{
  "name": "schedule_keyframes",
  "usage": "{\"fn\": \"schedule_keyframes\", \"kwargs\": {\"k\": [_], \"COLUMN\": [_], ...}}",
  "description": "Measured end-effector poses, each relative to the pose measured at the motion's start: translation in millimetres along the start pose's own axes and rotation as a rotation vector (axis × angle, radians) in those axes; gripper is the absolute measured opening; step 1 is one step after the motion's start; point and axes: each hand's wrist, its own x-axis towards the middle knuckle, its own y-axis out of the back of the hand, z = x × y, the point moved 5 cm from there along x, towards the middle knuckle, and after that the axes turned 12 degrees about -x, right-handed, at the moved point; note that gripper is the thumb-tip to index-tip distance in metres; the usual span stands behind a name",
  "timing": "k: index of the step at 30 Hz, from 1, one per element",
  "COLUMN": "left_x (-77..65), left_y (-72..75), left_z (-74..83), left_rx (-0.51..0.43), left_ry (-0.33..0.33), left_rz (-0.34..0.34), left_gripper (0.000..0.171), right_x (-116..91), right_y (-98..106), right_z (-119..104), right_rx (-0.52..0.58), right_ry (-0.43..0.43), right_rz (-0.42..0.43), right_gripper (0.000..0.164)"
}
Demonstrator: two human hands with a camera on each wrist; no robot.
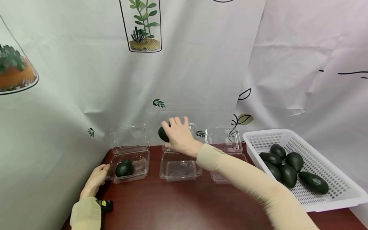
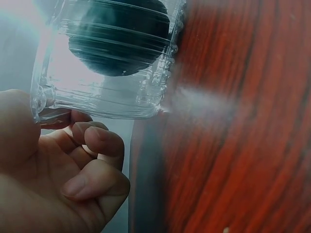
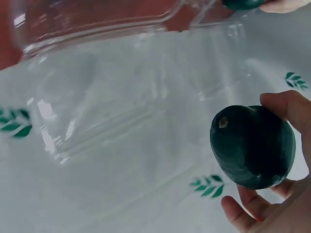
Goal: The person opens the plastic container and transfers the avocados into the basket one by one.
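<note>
My right hand (image 1: 179, 135) grips a dark green avocado (image 3: 252, 145) in the air, above and behind the middle clear plastic clamshell box (image 1: 180, 171). In the right wrist view, thumb and fingers wrap its side and the stem end faces outward. At the left, my left hand (image 1: 97, 177) pinches the near left edge of another open clamshell (image 1: 138, 166). One avocado (image 1: 124, 167) lies in that box. Seen from the left wrist, the box wall (image 2: 107, 102) is between thumb and fingers, the avocado (image 2: 119, 36) showing through the plastic.
A third open clamshell (image 1: 219, 177) stands right of the middle one, partly behind my right sleeve. Farther right, a white perforated basket (image 1: 342, 179) holds several avocados (image 1: 288, 175). A printed cloth (image 1: 198, 80) hangs behind the red-brown table (image 1: 161, 207).
</note>
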Motion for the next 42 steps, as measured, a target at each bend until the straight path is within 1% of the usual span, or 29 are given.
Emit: {"fn": "schedule_keyframes", "kwargs": {"k": [5, 10, 13, 17, 23, 26, 29, 35, 38, 42], "left_x": [0.8, 1.1, 0.0, -1.3, -0.1, 0.5, 1.0, 2.3, 2.8, 3.5], "left_y": [-1.8, -3.8, -1.9, 0.4, -1.1, -2.5, -3.2, -2.7, -3.3, -2.8], "left_z": [0.1, -0.2, -0.6, -1.2, -2.2, -1.5, -0.6, -0.2, -0.1, -0.2], "left_rx": [-0.019, -0.017, -0.01, -0.012, -0.019, -0.013, -0.006, -0.004, -0.005, -0.001], "left_ry": [-0.006, -0.014, -0.018, -0.02, -0.009, -0.009, -0.006, 0.006, 0.003, -0.008], "left_rz": [-0.002, -0.012, 0.003, 0.01, -0.001, -0.004, -0.011, -0.014, -0.011, 0.005], "left_gripper": [0.035, 0.035, 0.035, 0.035, 0.036, 0.036, 0.036, 0.037, 0.037, 0.036], "right_x": [-22.1, -52.0, -69.1, -92.6, -133.5, -156.2, -178.5, -214.1, -232.3, -256.1], "right_y": [-3.6, -11.1, -11.3, -5.0, 10.6, 12.1, 11.0, 9.5, 4.8, -6.4], "right_z": [33.6, 72.1, 93.2, 121.0, 159.9, 178.9, 198.0, 234.4, 250.5, 266.4], "right_rx": [-0.005, -0.008, -0.013, -0.012, 0.007, 0.004, -0.002, -0.008, 0.005, 0.031], "right_ry": [-0.002, -0.041, -0.065, -0.107, -0.166, -0.221, -0.282, -0.393, -0.455, -0.517], "right_rz": [0.031, 0.027, 0.03, 0.058, 0.14, 0.139, 0.108, 0.056, -0.006, -0.136], "right_gripper": [0.075, 0.077, 0.078, 0.077, 0.075, 0.073, 0.074, 0.075, 0.077, 0.078]}}
